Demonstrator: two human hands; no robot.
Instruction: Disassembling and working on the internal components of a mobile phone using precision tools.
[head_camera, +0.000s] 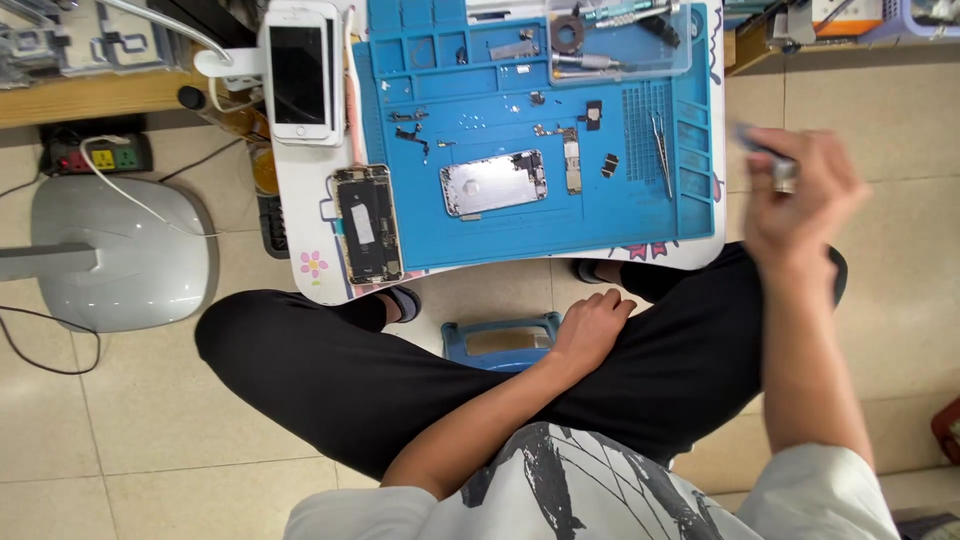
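The right hand (795, 195) is up in the air at about 3 o'clock, off the side of the blue mat (560, 225). It is blurry — its fingers pinch a small silver thing (783, 174), too smeared to tell what it is. The left hand (592, 325) lies flat and loose on the person's black trousers (330, 365), at 6 o'clock from the mat. On the mat lies an open phone shell (493, 183) — tweezers (660, 150) are at its 3 o'clock.

Seated person wearing black trousers (330, 370), a white short-sleeved shirt (600, 490) showing black brush-stroke print, and dark sandals (403, 300).
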